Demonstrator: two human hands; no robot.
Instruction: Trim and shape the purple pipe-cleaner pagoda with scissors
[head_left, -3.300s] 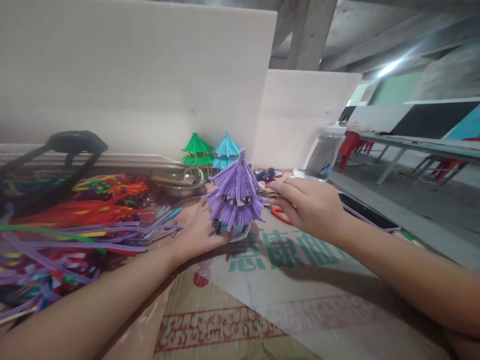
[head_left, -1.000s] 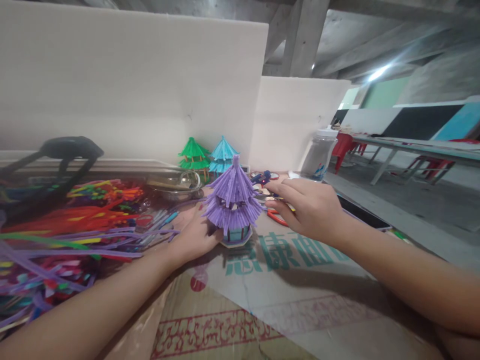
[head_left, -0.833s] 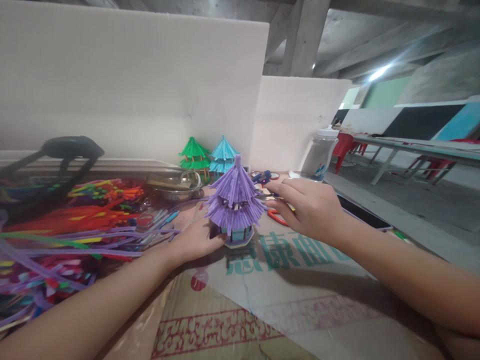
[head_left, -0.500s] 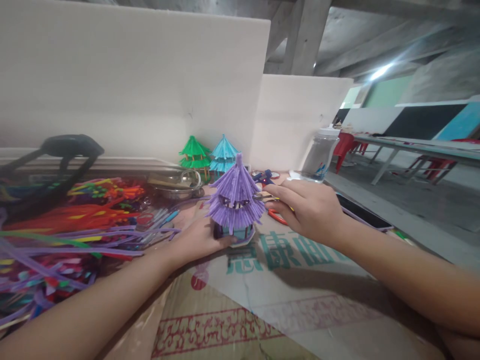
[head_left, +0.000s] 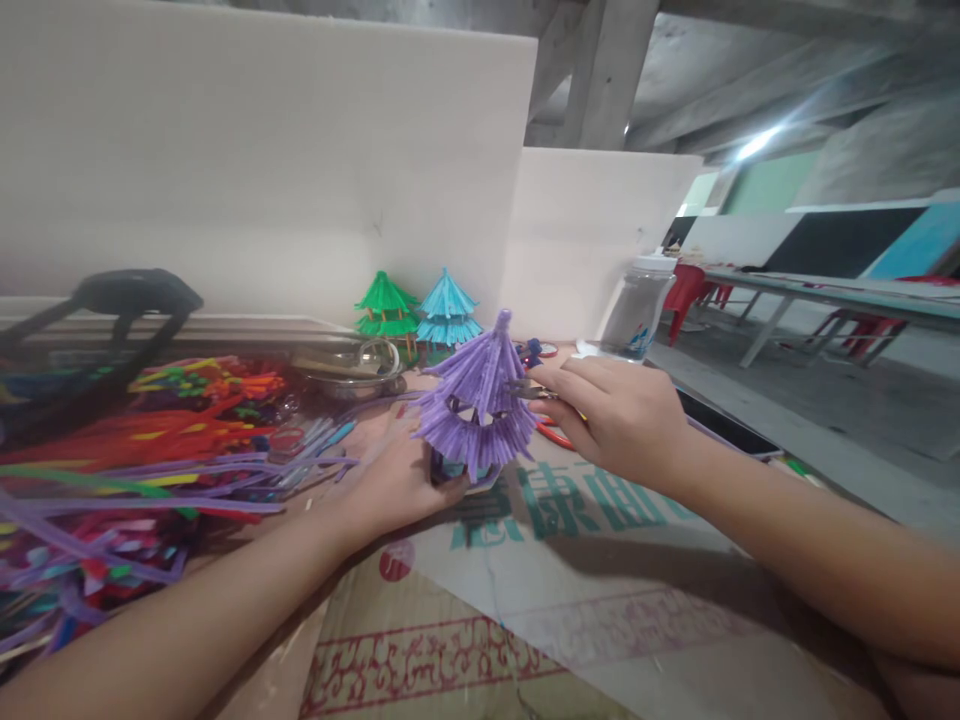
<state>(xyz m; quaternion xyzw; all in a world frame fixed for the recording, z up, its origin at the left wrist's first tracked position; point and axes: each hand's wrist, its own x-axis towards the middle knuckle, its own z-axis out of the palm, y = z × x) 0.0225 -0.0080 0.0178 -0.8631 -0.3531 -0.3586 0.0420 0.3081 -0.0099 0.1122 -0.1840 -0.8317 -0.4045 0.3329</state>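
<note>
A small purple two-tiered pavilion model (head_left: 480, 390), its roofs made of fuzzy pipe cleaners, tilts to the right above the cardboard. My left hand (head_left: 401, 480) is closed around its base, with the thumb along the front edge. Between the thumb and fingers of my right hand (head_left: 619, 415) is a small metal-tipped tool (head_left: 519, 389), its tip against the right side of the upper roof. Most of that tool is covered by my fingers, so its exact kind cannot be made out. Something with a red-orange curved edge (head_left: 555, 436) shows below my right hand.
Green (head_left: 385, 305) and blue (head_left: 448, 308) pavilion models stand at the back by a white board (head_left: 262, 150). Loose pipe cleaners (head_left: 135, 440) and a metal bowl (head_left: 349, 375) are on the left. A clear bottle (head_left: 637, 305) and a phone (head_left: 727, 425) lie right. Printed cardboard (head_left: 585, 610) covers the table.
The purple pavilion has tipped over to the right, its peak shifting right while its base stays in my left hand. My right hand keeps nearly the same place, tool at the roof.
</note>
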